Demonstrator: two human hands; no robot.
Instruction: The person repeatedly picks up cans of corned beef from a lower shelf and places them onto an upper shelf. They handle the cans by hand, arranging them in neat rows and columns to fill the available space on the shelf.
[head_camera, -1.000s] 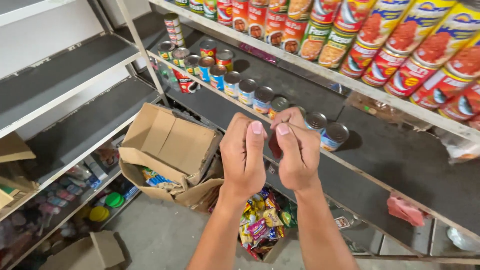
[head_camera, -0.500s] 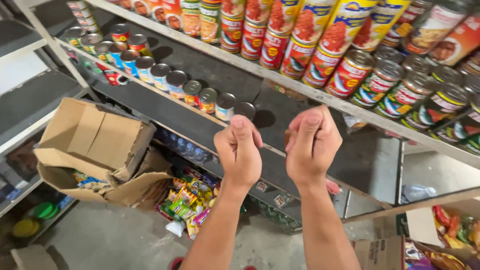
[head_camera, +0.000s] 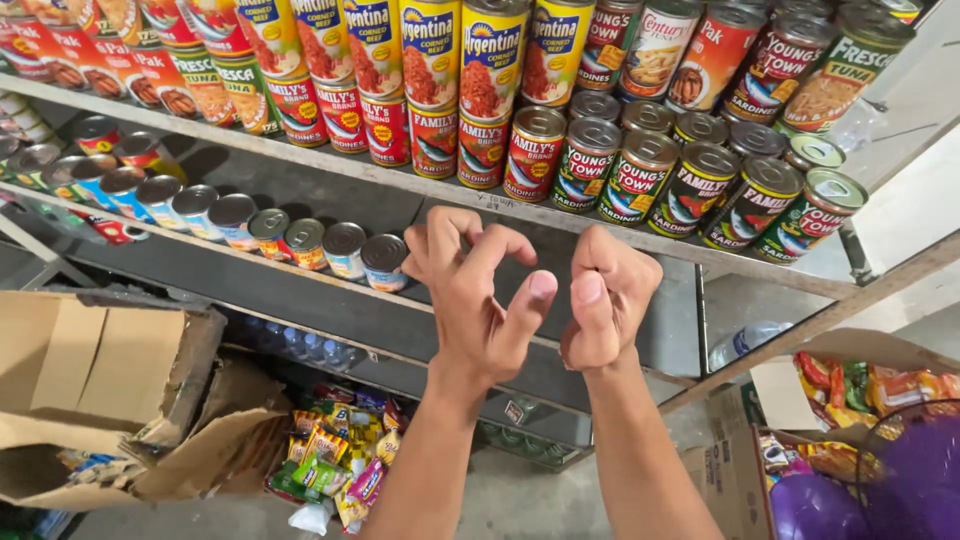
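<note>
Both of my hands are raised side by side in front of a metal shelf unit, holding nothing. My left hand (head_camera: 470, 295) has its fingers half curled and spread like a claw, thumb pointing up. My right hand (head_camera: 605, 295) is curled into a loose fist, with its thumb up close to the left thumb. Just behind the hands runs the front edge of the upper shelf (head_camera: 300, 160), packed with upright tall cans (head_camera: 540, 150) in red, yellow and green labels. A row of short flat cans (head_camera: 345, 250) lines the middle shelf, left of my left hand.
An open, torn cardboard box (head_camera: 90, 380) sits at lower left. Colourful snack packets (head_camera: 340, 460) lie on the floor below the shelves. A plastic water bottle (head_camera: 745, 345) lies on the lower right shelf. Another carton of snacks (head_camera: 830, 400) and a purple round object (head_camera: 880, 490) are at right.
The view has swung right along the shelves and closer to the cans. My hands, held up palm-out before, have curled their fingers; the right one has closed into a fist.
</note>
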